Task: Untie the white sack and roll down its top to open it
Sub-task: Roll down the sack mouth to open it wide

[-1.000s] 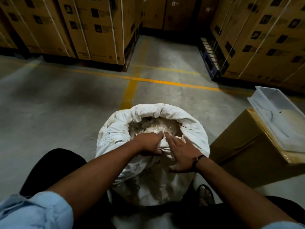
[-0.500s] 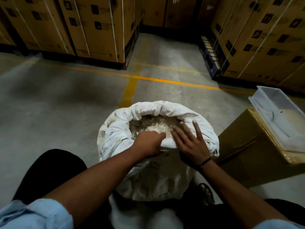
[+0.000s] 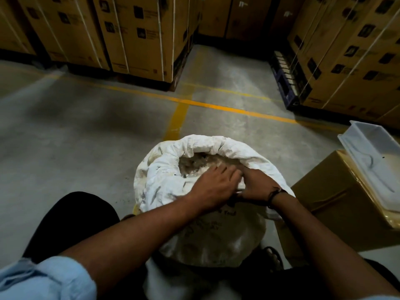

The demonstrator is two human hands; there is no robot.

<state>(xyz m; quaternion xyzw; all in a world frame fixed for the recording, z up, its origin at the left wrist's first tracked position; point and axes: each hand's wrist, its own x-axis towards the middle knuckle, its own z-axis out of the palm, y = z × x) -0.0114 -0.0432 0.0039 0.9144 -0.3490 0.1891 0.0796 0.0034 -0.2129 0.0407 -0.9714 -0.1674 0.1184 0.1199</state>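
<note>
The white sack (image 3: 166, 169) stands on the floor between my knees, its top open and rolled into a thick rim. Pale, shiny contents (image 3: 194, 164) show inside the mouth. My left hand (image 3: 213, 187) reaches across the near rim, with its fingers bent over the roll towards the right. My right hand (image 3: 257, 187) meets it at the near right of the rim, fingers curled into the rolled cloth. The two hands touch, and the fingertips are partly hidden between them.
A cardboard box (image 3: 324, 204) stands right of the sack with a white plastic tray (image 3: 376, 161) on top. Strapped carton stacks on pallets fill the back left (image 3: 138, 40) and right (image 3: 346, 53). Yellow floor lines (image 3: 216, 107) cross the concrete. A sandalled foot (image 3: 271, 256) sits by the sack's base.
Both hands have slid right along the near rim. The right hand's fingers were spread flat and are now curled into the roll. The sack's rim sits lower on the near side.
</note>
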